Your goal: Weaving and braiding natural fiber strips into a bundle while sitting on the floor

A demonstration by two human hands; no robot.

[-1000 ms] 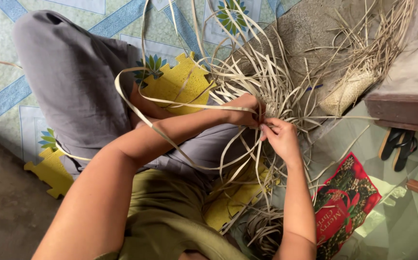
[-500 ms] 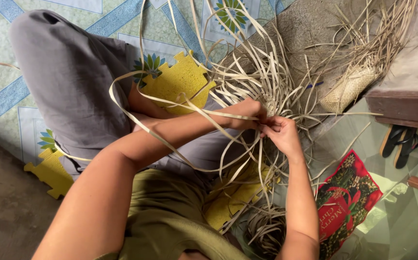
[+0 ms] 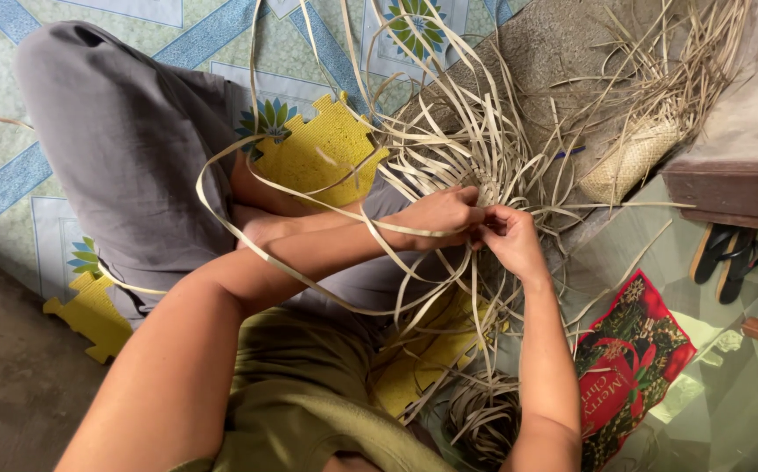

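Weaving strips (image 3: 449, 140), pale and flat like split palm leaf, fan out in long loose ends from a small woven start (image 3: 487, 188) that sits right at the fingertips of both hands, just above the person's lap. The left hand (image 3: 438, 216) is curled closed, its fingers pinching a strip against the woven part, apparently to keep the crossing from slipping loose. The right hand (image 3: 510, 238) faces it, fingers also bent shut on one or two strips beside the left fingertips, so the two sets of fingers touch over the same spot; which exact strip each holds is too fine to tell. One long strip (image 3: 221, 201) loops out behind the left wrist and round under the forearm, left slack, likely so it stays out of the way while remaining attached. Beyond the fingers, farther from the person, lies a partly woven basket (image 3: 628, 166) with its own unfinished ends sticking up, resting against a wooden step (image 3: 728, 188). Under the right wrist and toward the body are a coil of spare strips (image 3: 479, 415) and a red printed bag (image 3: 628, 367). A yellow foam mat (image 3: 322, 149) lies past the left hand's knuckles, beside the grey-trousered knee (image 3: 117, 131), and dark sandals (image 3: 726, 258) sit off to the right.
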